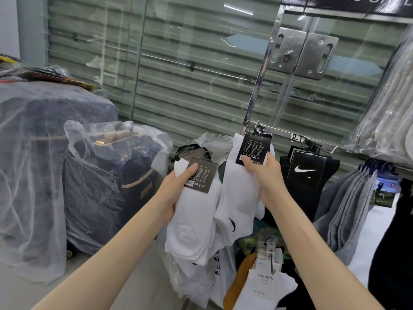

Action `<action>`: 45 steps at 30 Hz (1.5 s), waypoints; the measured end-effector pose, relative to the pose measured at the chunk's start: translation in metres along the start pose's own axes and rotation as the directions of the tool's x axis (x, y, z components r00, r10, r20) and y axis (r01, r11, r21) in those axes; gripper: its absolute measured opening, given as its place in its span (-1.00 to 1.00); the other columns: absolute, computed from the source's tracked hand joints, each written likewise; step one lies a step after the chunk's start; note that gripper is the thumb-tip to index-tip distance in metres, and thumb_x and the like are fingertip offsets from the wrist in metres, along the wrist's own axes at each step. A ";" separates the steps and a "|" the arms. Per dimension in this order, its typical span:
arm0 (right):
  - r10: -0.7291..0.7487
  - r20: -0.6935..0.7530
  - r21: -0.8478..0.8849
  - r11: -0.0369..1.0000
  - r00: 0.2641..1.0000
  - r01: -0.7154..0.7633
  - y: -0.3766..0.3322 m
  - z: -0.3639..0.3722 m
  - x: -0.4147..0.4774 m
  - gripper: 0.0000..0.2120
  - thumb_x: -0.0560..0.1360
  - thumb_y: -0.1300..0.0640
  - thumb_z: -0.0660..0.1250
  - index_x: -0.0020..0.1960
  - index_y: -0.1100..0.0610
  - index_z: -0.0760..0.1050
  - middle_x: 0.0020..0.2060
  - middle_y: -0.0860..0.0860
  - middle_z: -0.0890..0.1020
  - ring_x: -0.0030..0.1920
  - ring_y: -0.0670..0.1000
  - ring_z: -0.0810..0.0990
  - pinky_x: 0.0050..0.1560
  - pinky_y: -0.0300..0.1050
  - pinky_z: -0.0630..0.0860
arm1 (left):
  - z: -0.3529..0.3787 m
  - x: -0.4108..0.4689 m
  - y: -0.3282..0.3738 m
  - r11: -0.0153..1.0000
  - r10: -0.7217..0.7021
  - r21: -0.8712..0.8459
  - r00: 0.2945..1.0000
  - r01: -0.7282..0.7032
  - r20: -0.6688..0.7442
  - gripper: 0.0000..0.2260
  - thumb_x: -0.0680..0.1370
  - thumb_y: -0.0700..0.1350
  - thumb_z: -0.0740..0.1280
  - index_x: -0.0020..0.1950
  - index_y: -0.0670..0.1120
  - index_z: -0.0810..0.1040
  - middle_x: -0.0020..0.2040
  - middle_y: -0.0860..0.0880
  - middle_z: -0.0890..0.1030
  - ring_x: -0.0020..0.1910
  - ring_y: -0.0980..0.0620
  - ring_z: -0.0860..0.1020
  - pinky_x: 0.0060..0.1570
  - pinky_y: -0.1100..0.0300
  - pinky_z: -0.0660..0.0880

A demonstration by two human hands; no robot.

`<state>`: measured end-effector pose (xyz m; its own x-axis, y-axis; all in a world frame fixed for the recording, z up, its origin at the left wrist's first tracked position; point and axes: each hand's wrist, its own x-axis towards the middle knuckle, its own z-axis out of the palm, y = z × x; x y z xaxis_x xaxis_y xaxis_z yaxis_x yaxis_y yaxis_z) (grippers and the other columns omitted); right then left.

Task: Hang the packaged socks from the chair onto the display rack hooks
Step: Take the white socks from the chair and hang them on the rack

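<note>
My left hand (178,189) grips a stack of white socks (192,222) with a black card label, thumb on the label. My right hand (266,175) holds another white sock pack (237,198) by its black label (253,148), whose hanger top is up at a metal hook (258,125) on the display rack bar (297,136). Whether the hanger sits on the hook I cannot tell. Black socks with a white swoosh label (306,170) hang on the same bar to the right. The chair is hidden.
Two plastic-wrapped dark suitcases (107,182) stand at the left. A plastic bag with more white socks (196,276) lies below my hands. Grey socks (350,204) hang at right, "FASHION" labelled white socks (266,285) on a lower hook. A glass door is behind the rack.
</note>
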<state>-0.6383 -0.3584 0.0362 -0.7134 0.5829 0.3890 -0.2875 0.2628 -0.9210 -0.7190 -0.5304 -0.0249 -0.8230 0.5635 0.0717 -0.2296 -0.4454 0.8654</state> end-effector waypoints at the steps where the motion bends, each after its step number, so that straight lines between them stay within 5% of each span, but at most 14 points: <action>1: 0.016 -0.011 0.004 1.000 1.000 -0.016 -0.001 0.000 0.002 -0.82 0.45 0.27 0.36 -0.07 0.00 0.53 -0.15 -0.08 0.64 -0.15 -0.12 0.61 -0.23 -0.28 0.50 | 0.000 0.000 0.000 1.000 0.000 -0.003 1.000 0.000 -0.001 -0.80 0.50 -0.03 0.39 0.06 -0.08 0.60 -0.24 0.01 0.73 -0.32 0.09 0.68 -0.37 0.27 0.56; 9: 0.098 -0.102 -0.062 0.993 0.990 -0.105 -0.006 0.003 0.021 -0.81 0.46 0.30 0.34 0.07 0.19 0.52 -0.19 -0.03 0.58 -0.15 -0.04 0.55 -0.23 -0.25 0.45 | -0.003 -0.001 0.004 1.000 -0.014 -0.004 1.000 0.014 -0.020 -0.78 0.49 -0.01 0.40 0.08 -0.08 0.60 -0.23 -0.01 0.73 -0.32 0.08 0.67 -0.38 0.27 0.56; 14: -0.140 -0.257 -0.414 0.910 0.956 0.022 0.008 0.003 0.018 -0.70 0.44 0.12 0.38 0.11 0.20 0.40 -0.04 -0.03 0.50 -0.02 -0.02 0.44 -0.15 -0.23 0.35 | -0.001 -0.003 0.009 1.000 -0.025 0.008 1.000 0.025 -0.013 -0.74 0.50 -0.01 0.39 0.12 -0.11 0.59 -0.25 -0.01 0.72 -0.34 0.08 0.66 -0.40 0.27 0.55; 17: -0.282 -0.239 -0.485 0.864 0.929 0.137 0.016 0.005 0.015 -0.64 0.46 0.13 0.36 0.18 0.21 0.34 -0.07 -0.08 0.44 -0.19 -0.19 0.37 -0.27 -0.49 0.32 | -0.001 -0.005 0.014 0.995 -0.095 -0.025 0.995 0.096 0.027 -0.75 0.48 0.01 0.40 0.02 -0.13 0.64 -0.28 -0.05 0.71 -0.40 0.06 0.65 -0.43 0.28 0.55; 19: -0.310 -0.227 -0.543 0.827 0.923 0.144 0.019 0.004 0.016 -0.72 0.48 0.13 0.35 0.11 0.20 0.37 -0.09 -0.05 0.49 -0.27 -0.26 0.31 -0.39 -0.43 0.31 | -0.003 -0.006 0.020 0.987 -0.144 -0.060 0.984 0.151 0.108 -0.77 0.43 0.04 0.41 -0.11 -0.11 0.71 -0.28 -0.06 0.71 -0.40 0.04 0.66 -0.40 0.28 0.57; 23: -0.335 -0.204 -0.645 0.753 0.920 0.132 0.018 0.001 0.018 -0.72 0.48 0.10 0.34 0.09 0.20 0.34 0.02 0.05 0.59 -0.20 -0.05 0.44 -0.41 -0.40 0.19 | -0.004 -0.009 0.029 0.981 -0.141 -0.094 0.953 0.172 0.267 -0.73 0.30 0.06 0.44 -0.17 -0.10 0.74 -0.26 -0.06 0.71 -0.35 0.04 0.67 -0.31 0.23 0.61; 25: -0.335 -0.190 -0.658 0.741 0.923 0.134 0.016 0.004 0.012 -0.62 0.46 0.10 0.36 0.14 0.22 0.28 0.10 0.11 0.54 -0.05 0.07 0.52 -0.27 -0.26 0.32 | 0.000 -0.010 0.031 0.979 -0.146 -0.091 0.941 0.181 0.307 -0.73 0.31 0.07 0.45 -0.15 -0.10 0.74 -0.24 -0.06 0.71 -0.33 0.04 0.67 -0.27 0.22 0.62; 27: -0.460 -0.222 -0.739 0.655 0.860 0.160 0.014 0.010 0.001 -0.53 0.44 0.08 0.38 0.21 0.25 0.26 0.17 0.16 0.40 0.08 0.11 0.44 -0.03 -0.15 0.36 | 0.009 -0.011 0.030 0.986 -0.138 -0.049 0.948 0.158 0.285 -0.78 0.38 0.04 0.42 -0.17 -0.09 0.74 -0.25 -0.05 0.71 -0.35 0.06 0.67 -0.32 0.26 0.60; 30: -0.674 -0.201 -0.758 0.567 0.711 0.324 0.007 0.022 -0.023 -0.58 0.47 -0.03 0.29 0.20 0.20 0.33 0.10 0.05 0.35 0.04 -0.03 0.35 0.06 -0.23 0.25 | 0.020 -0.006 0.023 1.000 -0.002 0.030 0.987 -0.003 0.161 -0.84 0.52 -0.04 0.35 -0.07 -0.09 0.67 -0.26 -0.01 0.71 -0.35 0.11 0.66 -0.37 0.32 0.55; 32: -0.471 -0.024 -0.550 0.743 0.882 0.381 0.000 0.030 -0.033 -0.48 0.41 -0.28 0.25 0.16 0.10 0.36 0.02 -0.07 0.41 -0.02 -0.11 0.42 -0.04 -0.32 0.32 | 0.024 -0.002 0.018 0.994 0.100 0.031 0.989 -0.104 0.110 -0.85 0.54 -0.07 0.34 0.03 -0.08 0.63 -0.15 -0.03 0.72 -0.26 0.09 0.67 -0.30 0.30 0.58; 33: -0.264 0.107 -0.427 0.858 0.958 0.284 -0.002 0.034 -0.037 -0.39 0.33 -0.35 0.29 0.16 0.07 0.36 0.00 -0.12 0.46 -0.05 -0.19 0.47 -0.10 -0.38 0.35 | 0.025 -0.002 0.015 0.991 0.127 0.020 0.988 -0.130 0.088 -0.84 0.54 -0.07 0.34 0.07 -0.08 0.62 -0.09 -0.05 0.72 -0.21 0.07 0.68 -0.25 0.27 0.59; 35: -0.039 0.290 -0.347 0.927 0.956 0.143 0.002 0.036 -0.039 -0.48 0.29 -0.22 0.43 0.13 0.02 0.44 -0.05 -0.24 0.54 -0.09 -0.39 0.49 -0.18 -0.48 0.39 | 0.027 0.000 0.012 0.988 0.151 0.005 0.986 -0.152 0.065 -0.82 0.55 -0.06 0.34 0.10 -0.06 0.62 -0.04 -0.06 0.71 -0.15 0.04 0.68 -0.21 0.24 0.61; 38: -0.132 0.272 -0.339 0.914 0.953 0.223 0.008 0.034 -0.033 -0.70 0.38 0.02 0.45 0.10 0.01 0.53 -0.03 -0.18 0.63 -0.02 -0.33 0.54 -0.02 -0.39 0.43 | 0.025 0.000 0.010 0.992 0.124 0.012 0.987 -0.126 0.103 -0.77 0.57 0.03 0.28 0.09 -0.06 0.62 0.00 -0.09 0.71 -0.07 0.01 0.68 -0.14 0.20 0.63; 45: -0.001 0.258 -0.188 0.981 0.966 0.051 0.008 0.029 -0.028 -0.68 0.48 0.07 0.34 0.21 0.01 0.40 0.11 -0.08 0.58 0.14 -0.11 0.54 0.18 -0.09 0.49 | 0.015 0.001 0.006 0.998 0.047 -0.048 0.992 -0.042 0.117 -0.66 0.59 -0.03 0.24 0.29 -0.19 0.52 0.17 -0.20 0.64 0.14 -0.15 0.61 0.08 0.05 0.57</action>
<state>-0.6392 -0.3944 0.0178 -0.8537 0.3648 0.3717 -0.1982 0.4324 -0.8796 -0.7137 -0.5217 -0.0118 -0.7667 0.6191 0.1699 -0.2198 -0.5018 0.8366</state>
